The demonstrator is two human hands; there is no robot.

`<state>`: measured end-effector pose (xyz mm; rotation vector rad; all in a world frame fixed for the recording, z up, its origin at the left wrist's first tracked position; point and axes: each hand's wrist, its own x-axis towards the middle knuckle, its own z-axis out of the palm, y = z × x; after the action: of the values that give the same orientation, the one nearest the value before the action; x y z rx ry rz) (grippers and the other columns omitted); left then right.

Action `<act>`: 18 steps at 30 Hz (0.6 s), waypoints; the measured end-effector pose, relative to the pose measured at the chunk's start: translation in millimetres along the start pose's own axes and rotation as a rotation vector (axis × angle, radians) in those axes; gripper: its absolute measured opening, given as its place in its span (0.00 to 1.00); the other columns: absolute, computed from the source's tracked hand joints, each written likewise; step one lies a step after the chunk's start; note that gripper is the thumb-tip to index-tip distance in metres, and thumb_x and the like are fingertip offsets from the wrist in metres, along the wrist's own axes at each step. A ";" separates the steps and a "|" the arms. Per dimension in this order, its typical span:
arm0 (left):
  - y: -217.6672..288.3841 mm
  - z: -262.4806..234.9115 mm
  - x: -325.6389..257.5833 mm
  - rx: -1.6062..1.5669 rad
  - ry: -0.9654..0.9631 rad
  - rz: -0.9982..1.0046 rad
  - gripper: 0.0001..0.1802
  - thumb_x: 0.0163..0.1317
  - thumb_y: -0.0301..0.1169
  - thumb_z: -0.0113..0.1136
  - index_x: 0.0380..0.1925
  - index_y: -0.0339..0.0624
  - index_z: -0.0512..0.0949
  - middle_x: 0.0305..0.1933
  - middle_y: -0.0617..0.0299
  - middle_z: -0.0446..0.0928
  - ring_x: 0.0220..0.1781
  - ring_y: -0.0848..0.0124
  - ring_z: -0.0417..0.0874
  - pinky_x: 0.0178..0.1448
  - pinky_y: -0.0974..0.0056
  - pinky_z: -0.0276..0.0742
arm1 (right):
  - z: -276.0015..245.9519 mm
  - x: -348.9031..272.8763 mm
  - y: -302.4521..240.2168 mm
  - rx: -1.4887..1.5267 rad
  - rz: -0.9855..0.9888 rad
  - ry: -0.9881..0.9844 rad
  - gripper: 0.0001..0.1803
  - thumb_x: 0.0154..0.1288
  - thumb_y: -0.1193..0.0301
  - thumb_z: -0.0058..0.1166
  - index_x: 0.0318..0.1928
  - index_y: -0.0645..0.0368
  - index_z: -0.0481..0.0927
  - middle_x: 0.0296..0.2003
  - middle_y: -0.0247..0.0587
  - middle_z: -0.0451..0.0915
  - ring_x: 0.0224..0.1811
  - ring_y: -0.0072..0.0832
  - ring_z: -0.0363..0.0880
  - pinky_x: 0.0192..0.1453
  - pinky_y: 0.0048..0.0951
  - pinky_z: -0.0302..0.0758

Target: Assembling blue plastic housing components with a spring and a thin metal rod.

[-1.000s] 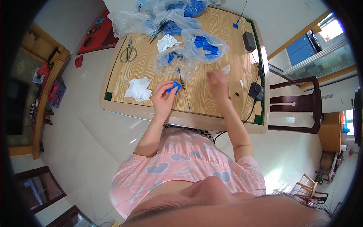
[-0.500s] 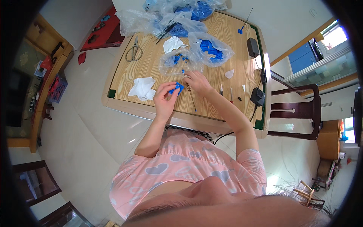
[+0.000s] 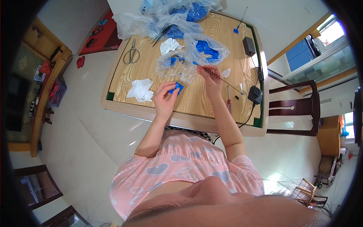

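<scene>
while the left hand (image 3: 164, 101) pinches a blue block (image 3: 180, 89) between its fingers above the surface (image 3: 198, 100), the right hand's (image 3: 214, 85) fingers grip a springy wire (image 3: 214, 73), parts not yet joined, though one seemingly joined pair (image 3: 236, 30) stands far right!

Between the left hand (image 3: 165, 96) and the right hand (image 3: 210, 79), a strip of bare wood on the table (image 3: 196, 103) gives room for passing, but at its far end the clear bag with small blue pieces (image 3: 168, 70) stands in the way. The coiled wire (image 3: 212, 72), held in the right hand, slants toward the nearer black adapter (image 3: 255, 95) and bars the direct way across. Other passages lie between the bag of blue parts (image 3: 207, 51) and the farther black adapter (image 3: 248, 46), and between the scissors (image 3: 131, 56) and the white tissue (image 3: 140, 90).
</scene>
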<state>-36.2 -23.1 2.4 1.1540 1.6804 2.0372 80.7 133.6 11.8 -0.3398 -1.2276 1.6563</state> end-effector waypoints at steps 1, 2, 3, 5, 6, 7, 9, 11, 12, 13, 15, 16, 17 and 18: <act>-0.2 1.5 -0.1 -0.001 -0.004 0.001 0.09 0.56 0.18 0.64 0.37 0.37 0.82 0.47 0.59 0.78 0.47 0.72 0.80 0.45 0.73 0.77 | -2.4 0.0 -0.4 0.000 -0.003 0.003 0.09 0.64 0.82 0.55 0.44 0.62 0.75 0.49 0.42 0.78 0.46 0.28 0.80 0.54 0.30 0.78; -0.7 3.1 0.0 -0.003 0.000 0.016 0.09 0.56 0.19 0.64 0.37 0.37 0.82 0.47 0.59 0.78 0.47 0.72 0.80 0.44 0.74 0.77 | -5.3 0.6 0.9 0.071 0.048 0.028 0.09 0.65 0.81 0.54 0.44 0.62 0.75 0.50 0.42 0.78 0.47 0.28 0.79 0.55 0.32 0.77; -0.6 4.1 -0.1 -0.005 0.005 0.029 0.09 0.56 0.19 0.65 0.37 0.37 0.82 0.47 0.60 0.78 0.47 0.73 0.80 0.43 0.74 0.77 | -7.3 0.3 2.0 0.142 0.098 0.052 0.08 0.66 0.80 0.53 0.45 0.61 0.75 0.50 0.42 0.78 0.48 0.28 0.79 0.55 0.33 0.76; 1.1 4.2 -0.7 -0.007 0.005 0.025 0.09 0.56 0.19 0.65 0.37 0.37 0.82 0.47 0.60 0.78 0.47 0.73 0.80 0.43 0.75 0.76 | -7.8 -3.4 4.2 0.255 0.143 0.100 0.07 0.67 0.79 0.52 0.45 0.60 0.75 0.50 0.43 0.78 0.50 0.30 0.78 0.56 0.34 0.76; 1.9 4.3 -0.7 -0.009 0.006 0.019 0.09 0.56 0.19 0.65 0.37 0.37 0.82 0.47 0.60 0.78 0.46 0.74 0.80 0.42 0.75 0.76 | -7.8 -5.1 5.7 0.366 0.188 0.149 0.06 0.68 0.77 0.51 0.45 0.60 0.76 0.50 0.44 0.79 0.52 0.31 0.78 0.56 0.35 0.76; 2.7 4.7 -1.0 -0.008 0.003 0.019 0.09 0.56 0.19 0.65 0.37 0.37 0.82 0.47 0.60 0.78 0.46 0.74 0.80 0.42 0.75 0.76 | -6.9 -6.8 7.4 0.367 0.187 0.151 0.06 0.68 0.77 0.51 0.45 0.60 0.76 0.50 0.44 0.79 0.52 0.31 0.78 0.56 0.35 0.76; 4.0 6.2 -1.4 -0.016 -0.006 0.015 0.09 0.55 0.19 0.65 0.37 0.38 0.82 0.47 0.61 0.78 0.46 0.75 0.80 0.41 0.76 0.75 | -5.3 -9.4 10.7 0.399 0.238 0.132 0.08 0.67 0.76 0.52 0.47 0.58 0.75 0.50 0.41 0.79 0.52 0.29 0.76 0.55 0.36 0.74; 4.9 5.6 -1.6 -0.013 -0.005 0.009 0.09 0.55 0.19 0.65 0.37 0.38 0.82 0.47 0.61 0.78 0.46 0.75 0.80 0.41 0.76 0.75 | -4.2 -8.9 10.3 0.437 0.258 0.131 0.08 0.67 0.75 0.52 0.46 0.57 0.76 0.49 0.41 0.79 0.51 0.29 0.77 0.53 0.35 0.74; 5.1 5.4 -1.6 -0.011 -0.003 0.003 0.08 0.55 0.19 0.65 0.37 0.38 0.82 0.47 0.61 0.78 0.45 0.75 0.80 0.41 0.76 0.75 | -3.7 -8.3 10.2 0.473 0.277 0.128 0.08 0.67 0.75 0.52 0.46 0.57 0.76 0.49 0.41 0.79 0.49 0.29 0.77 0.51 0.33 0.74; 5.1 6.1 -1.3 -0.011 -0.005 0.003 0.08 0.55 0.19 0.65 0.37 0.38 0.82 0.47 0.61 0.78 0.45 0.75 0.80 0.41 0.76 0.75 | -6.2 -7.8 12.3 0.473 0.276 0.130 0.08 0.67 0.75 0.52 0.46 0.57 0.76 0.49 0.41 0.79 0.49 0.29 0.77 0.51 0.33 0.74; 5.1 7.7 -0.6 0.005 -0.011 0.015 0.08 0.55 0.20 0.65 0.36 0.38 0.82 0.47 0.61 0.78 0.45 0.76 0.80 0.41 0.76 0.75 | -11.9 -7.8 17.2 0.493 0.304 0.084 0.08 0.66 0.75 0.51 0.46 0.56 0.76 0.48 0.42 0.79 0.46 0.30 0.79 0.49 0.33 0.75; 5.4 7.4 -0.9 0.006 -0.010 0.012 0.08 0.55 0.20 0.65 0.36 0.38 0.82 0.47 0.61 0.78 0.45 0.76 0.80 0.41 0.76 0.75 | -9.4 -8.6 15.2 0.493 0.307 0.085 0.08 0.66 0.75 0.51 0.46 0.56 0.76 0.48 0.42 0.79 0.46 0.30 0.79 0.49 0.33 0.75; 6.4 7.0 -1.0 0.018 -0.034 0.010 0.09 0.56 0.19 0.64 0.37 0.37 0.81 0.48 0.59 0.78 0.47 0.74 0.79 0.43 0.74 0.76 | -6.5 -10.0 12.9 0.513 0.342 0.087 0.08 0.67 0.74 0.51 0.46 0.56 0.76 0.47 0.41 0.79 0.45 0.30 0.79 0.49 0.32 0.75; 7.2 6.8 -1.1 0.029 -0.058 0.007 0.09 0.57 0.18 0.63 0.39 0.37 0.81 0.49 0.57 0.77 0.49 0.72 0.79 0.45 0.72 0.77 | -3.7 -12.0 11.6 0.532 0.377 0.089 0.08 0.67 0.74 0.51 0.46 0.56 0.76 0.47 0.41 0.79 0.44 0.30 0.79 0.48 0.32 0.75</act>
<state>-28.6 -21.1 8.6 1.2180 1.6857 1.9697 82.5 125.9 -3.4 -0.3176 -0.6402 2.1887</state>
